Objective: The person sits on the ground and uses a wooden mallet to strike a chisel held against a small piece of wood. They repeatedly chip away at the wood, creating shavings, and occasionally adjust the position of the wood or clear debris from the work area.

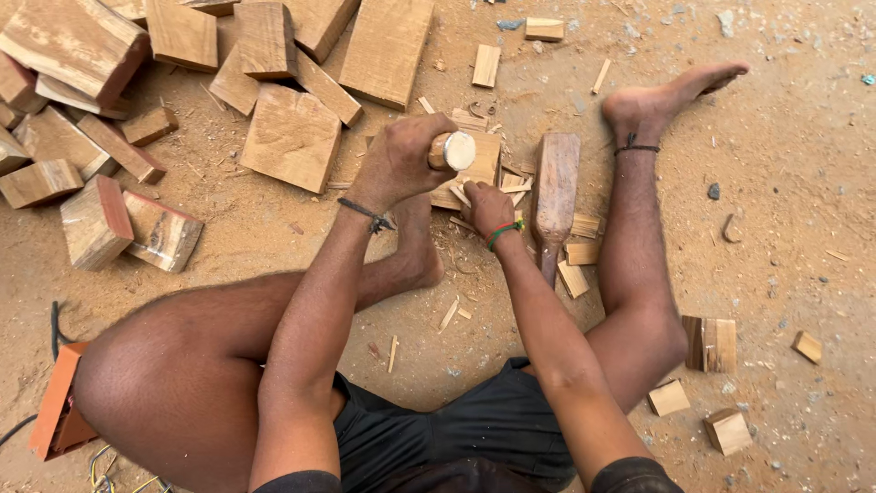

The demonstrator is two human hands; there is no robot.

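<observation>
Black shorts [474, 434] nearest, person sitting on sandy ground [785, 155]. Left hand [394, 164] fisted around a round wooden handle [452, 151], raised over a flat wood piece [479, 169]. Right hand [490, 210] curled, pressing on that piece's near edge; what it pinches, cannot tell. Wooden mallet [554, 196] lies just right. Wood blocks [292, 137] piled far left, offcuts [712, 344] near right.

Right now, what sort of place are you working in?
Probably an informal woodcarving spot on open ground. A pile of rough-cut brown wooden blocks lies on the sandy, sawdust-strewn floor, wood chips are scattered around, and the left hand grips a round wooden tool handle.
</observation>
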